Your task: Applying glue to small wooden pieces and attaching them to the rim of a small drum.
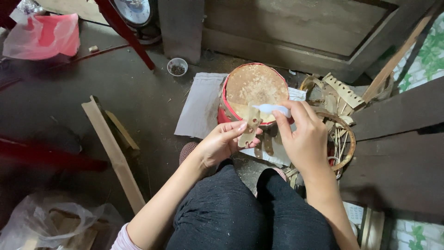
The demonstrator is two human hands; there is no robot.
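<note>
My left hand (222,142) pinches a short pale bamboo strip with holes (250,126), held upright over my knees. My right hand (303,136) grips a small whitish squeeze bottle (273,109), its tip pointing left at the top of the strip. Just beyond both hands stands a round red drum-like stool with a worn tan top (253,88). It rests on a grey cloth (201,109) on the floor.
Bamboo hoops and perforated strips (340,120) lie in a heap at the right. A long wooden slat (113,153) lies at the left. A small cup (177,67), a pink plastic bag (44,36), a clock (134,10) and a clear bag (55,224) sit around.
</note>
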